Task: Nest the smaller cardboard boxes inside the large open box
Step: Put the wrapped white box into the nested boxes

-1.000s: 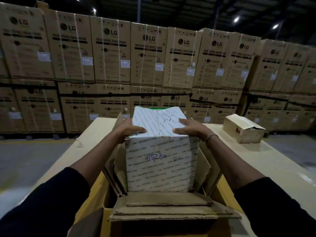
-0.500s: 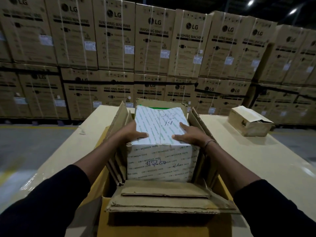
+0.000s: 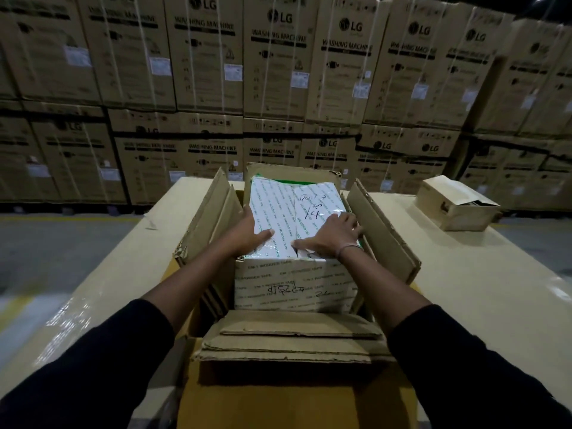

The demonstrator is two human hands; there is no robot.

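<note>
Both hands, left (image 3: 247, 232) and right (image 3: 329, 235), press flat on top of the white taped box (image 3: 294, 283). It sits directly beneath them, partly sunk in the large open box (image 3: 382, 230), so the push goes straight down.

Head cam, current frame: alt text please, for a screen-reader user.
Both hands, left hand and right hand, press flat on a white tape-wrapped box partly sunk into a large open cardboard box on a table; stacked washing-machine cartons fill the background.
</note>
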